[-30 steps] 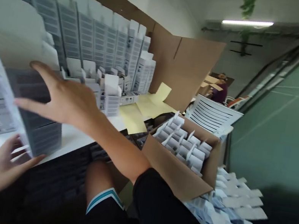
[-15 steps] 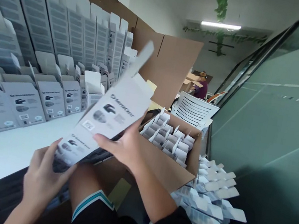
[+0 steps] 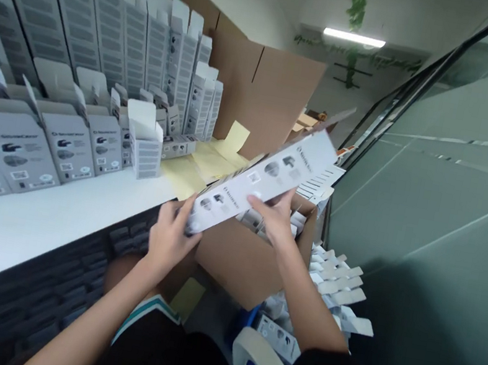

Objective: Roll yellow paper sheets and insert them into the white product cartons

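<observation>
My left hand (image 3: pixel 170 237) and my right hand (image 3: pixel 274 218) both grip a long, flat printed carton (image 3: pixel 265 185) of white and grey card, holding it above the box. The carton slants upward to the right, and its face shows dark product pictures and small logos. My left hand holds its lower end, while my right-hand fingers lie across its middle. Below it stands an open cardboard box (image 3: pixel 243 264), its contents mostly hidden by the carton and my right hand.
Rows of grey-and-white printed cartons (image 3: pixel 65 148) stand along a white table (image 3: pixel 29 220), with yellow paper sheets (image 3: pixel 183 175) at its far end. Die-cut white card pieces (image 3: pixel 335 277) lie right of the box, beside a glass wall (image 3: pixel 432 209). A tall cardboard sheet (image 3: pixel 259 94) stands behind.
The carton has swung from the left of view to above the box, now lying flatter and slanting up to the right. Both hands hold it, and the view has turned slightly downward.
</observation>
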### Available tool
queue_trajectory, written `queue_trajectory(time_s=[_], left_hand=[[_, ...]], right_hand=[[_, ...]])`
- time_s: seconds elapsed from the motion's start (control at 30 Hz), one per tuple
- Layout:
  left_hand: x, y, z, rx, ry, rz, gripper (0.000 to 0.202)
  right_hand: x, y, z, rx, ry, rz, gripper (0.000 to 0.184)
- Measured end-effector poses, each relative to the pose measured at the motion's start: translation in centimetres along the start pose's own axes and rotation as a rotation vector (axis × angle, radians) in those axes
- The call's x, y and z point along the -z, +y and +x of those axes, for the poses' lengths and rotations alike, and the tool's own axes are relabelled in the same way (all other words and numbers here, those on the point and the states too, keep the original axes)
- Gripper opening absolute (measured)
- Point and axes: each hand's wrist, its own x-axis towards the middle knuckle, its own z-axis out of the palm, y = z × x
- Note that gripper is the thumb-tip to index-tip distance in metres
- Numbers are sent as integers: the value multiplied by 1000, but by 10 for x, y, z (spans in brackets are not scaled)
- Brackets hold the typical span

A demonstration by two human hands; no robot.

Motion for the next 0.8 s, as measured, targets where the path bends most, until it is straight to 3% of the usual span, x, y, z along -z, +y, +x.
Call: queue_trajectory(time_s=[0.23, 0.33, 0.43, 0.57, 0.67, 0.8], left_hand=[[-16, 19, 13, -1, -91, -64, 84], [-19, 18, 16, -62, -79, -168, 90], [-21, 7, 10, -118, -11, -257, 86], [-28, -24, -33, -22, -16, -313, 65], [-40, -42, -79, 48, -84, -331, 55], [-54, -36, -123, -30, -164, -385, 47]], right_hand=[[14, 26, 22, 72, 0, 169, 100], [22, 25, 32, 87, 19, 167, 103], [48, 18, 54, 166, 70, 88, 111], [109, 12, 95, 312, 114, -79, 125], [153, 20, 122, 269, 102, -217, 133], [184, 49, 147, 208, 91, -406, 144]])
